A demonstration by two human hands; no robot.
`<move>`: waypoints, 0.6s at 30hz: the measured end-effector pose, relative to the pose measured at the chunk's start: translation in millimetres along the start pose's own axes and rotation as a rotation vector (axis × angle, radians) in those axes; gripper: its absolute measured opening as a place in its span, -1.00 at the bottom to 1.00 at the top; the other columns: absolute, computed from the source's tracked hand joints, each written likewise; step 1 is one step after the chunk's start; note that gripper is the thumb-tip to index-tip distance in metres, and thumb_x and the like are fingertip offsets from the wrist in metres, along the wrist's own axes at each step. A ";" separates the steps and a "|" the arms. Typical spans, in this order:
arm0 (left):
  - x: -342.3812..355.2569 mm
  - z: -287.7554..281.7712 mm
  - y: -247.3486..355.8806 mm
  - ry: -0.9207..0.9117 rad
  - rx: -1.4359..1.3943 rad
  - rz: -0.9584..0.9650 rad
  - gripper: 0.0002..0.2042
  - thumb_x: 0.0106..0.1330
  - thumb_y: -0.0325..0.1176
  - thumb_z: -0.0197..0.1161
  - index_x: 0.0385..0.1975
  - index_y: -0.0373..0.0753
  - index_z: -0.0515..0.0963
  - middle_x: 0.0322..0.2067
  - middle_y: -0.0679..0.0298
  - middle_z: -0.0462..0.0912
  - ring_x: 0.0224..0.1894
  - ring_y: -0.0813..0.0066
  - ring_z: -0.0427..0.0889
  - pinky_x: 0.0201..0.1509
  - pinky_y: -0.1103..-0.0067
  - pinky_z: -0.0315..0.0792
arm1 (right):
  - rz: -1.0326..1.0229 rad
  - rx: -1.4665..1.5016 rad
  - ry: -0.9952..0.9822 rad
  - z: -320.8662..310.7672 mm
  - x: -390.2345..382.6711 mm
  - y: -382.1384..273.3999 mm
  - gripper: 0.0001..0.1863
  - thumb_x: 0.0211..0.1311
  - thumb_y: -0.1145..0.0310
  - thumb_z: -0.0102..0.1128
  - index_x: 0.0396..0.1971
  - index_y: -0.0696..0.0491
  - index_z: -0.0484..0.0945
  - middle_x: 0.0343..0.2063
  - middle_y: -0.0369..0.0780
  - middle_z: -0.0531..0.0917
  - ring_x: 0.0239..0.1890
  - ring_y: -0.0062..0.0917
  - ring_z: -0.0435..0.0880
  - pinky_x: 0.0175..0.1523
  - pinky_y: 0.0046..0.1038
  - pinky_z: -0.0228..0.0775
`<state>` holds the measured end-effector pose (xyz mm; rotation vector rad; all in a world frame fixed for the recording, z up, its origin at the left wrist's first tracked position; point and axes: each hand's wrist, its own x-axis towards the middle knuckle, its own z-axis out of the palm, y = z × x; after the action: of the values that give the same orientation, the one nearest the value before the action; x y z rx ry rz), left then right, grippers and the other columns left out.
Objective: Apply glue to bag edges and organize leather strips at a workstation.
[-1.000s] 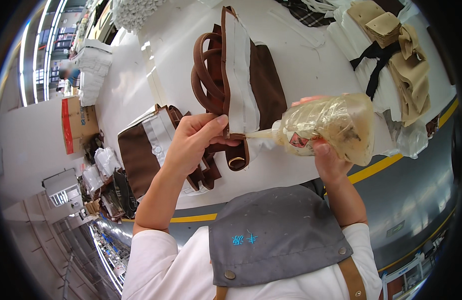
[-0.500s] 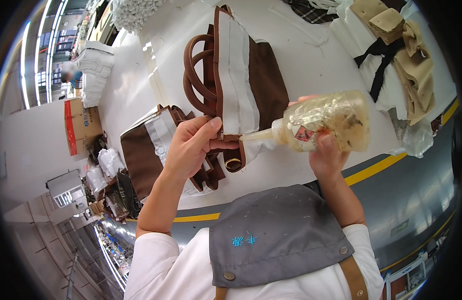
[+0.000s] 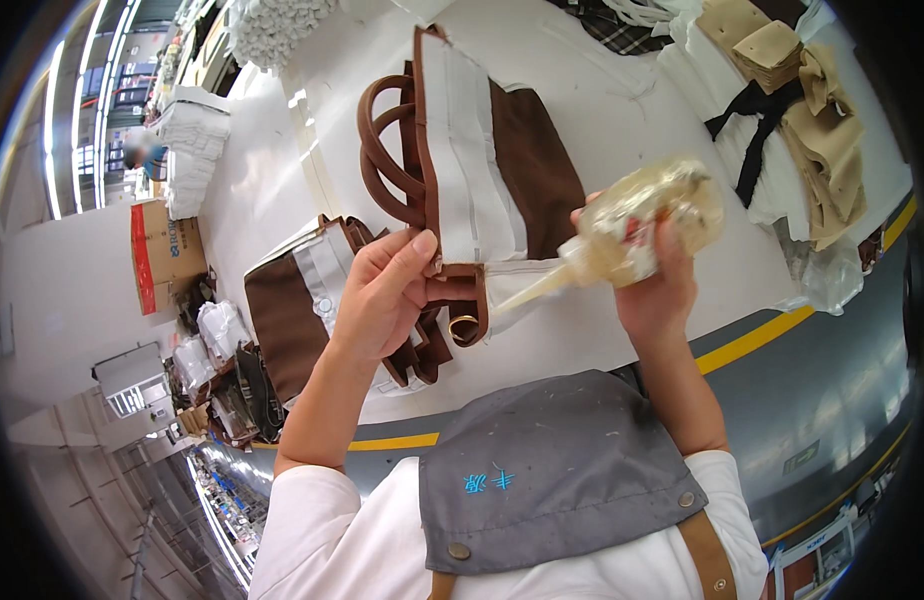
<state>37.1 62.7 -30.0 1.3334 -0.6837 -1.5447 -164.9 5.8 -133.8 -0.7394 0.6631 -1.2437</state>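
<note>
My left hand [image 3: 387,295] pinches the lower edge of a brown-and-white fabric bag [image 3: 537,170] that has looped brown handles [image 3: 382,165], beside a brown tab [image 3: 457,287] with a brass ring [image 3: 464,328]. My right hand [image 3: 652,280] grips a cloudy yellowish squeeze bottle [image 3: 637,220] with a red-and-white label. The bottle is tilted down to the left, its long pale nozzle [image 3: 532,287] pointing at the white fabric just right of the tab. Another brown-and-white bag piece [image 3: 287,320] lies left of my left hand, under or beside the first.
The white worktable [image 3: 642,130] holds white fabric stacks [image 3: 192,140], beige pieces with a black strip [image 3: 817,160] and plastic wrap [image 3: 832,285]. A cardboard box [image 3: 164,258] and wrapped bundles [image 3: 217,325] lie left. A distant person [image 3: 147,160] is at far left.
The bottle has lifted and tilted more steeply, and its nozzle tip has left the tab's edge, moving right and down. The bag has shifted slightly left, still pinched by my left hand.
</note>
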 end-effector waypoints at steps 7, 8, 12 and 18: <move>-8.3 15.0 10.1 -0.068 -0.313 0.164 -0.76 0.28 -0.32 -0.15 -0.29 -0.38 0.35 -0.39 0.13 0.50 -0.35 0.33 0.56 -0.34 0.42 0.52 | -0.012 0.444 -0.218 28.9 17.1 -54.5 -0.46 0.16 0.06 -0.16 0.04 0.10 0.15 -0.09 0.02 0.33 -0.04 -0.17 0.36 -0.01 -0.20 0.26; -8.6 15.6 9.5 -0.073 -0.342 0.157 -0.76 0.28 -0.31 -0.15 -0.28 -0.38 0.35 -0.39 0.12 0.50 -0.37 0.33 0.56 -0.34 0.43 0.52 | -0.084 0.355 -0.128 30.9 18.6 -54.1 -0.47 0.16 0.07 -0.16 0.04 0.10 0.15 -0.09 0.01 0.33 -0.03 -0.20 0.35 0.03 -0.18 0.23; -12.8 6.3 5.1 -0.080 -0.402 0.168 -0.74 0.28 -0.30 -0.15 -0.25 -0.39 0.34 -0.39 0.12 0.50 -0.40 0.34 0.56 -0.35 0.46 0.51 | -0.198 0.227 0.061 39.5 24.3 -53.6 -0.49 0.15 0.14 -0.12 0.04 0.09 0.14 -0.07 -0.05 0.32 0.01 -0.26 0.32 0.10 -0.09 0.13; -13.4 -5.6 0.1 -0.129 -0.484 0.170 -0.73 0.29 -0.30 -0.17 -0.25 -0.41 0.33 -0.35 0.07 0.50 -0.36 0.27 0.57 -0.29 0.45 0.51 | -0.164 0.186 -0.059 51.4 25.5 -55.7 -0.55 0.06 0.41 0.02 -0.01 0.09 0.18 -0.13 -0.26 0.36 -0.07 -0.57 0.35 0.07 -0.43 0.14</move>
<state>41.9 75.7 -25.6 0.8012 -0.4477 -1.5413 -151.9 -21.1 -59.7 -0.6829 0.4383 -1.4073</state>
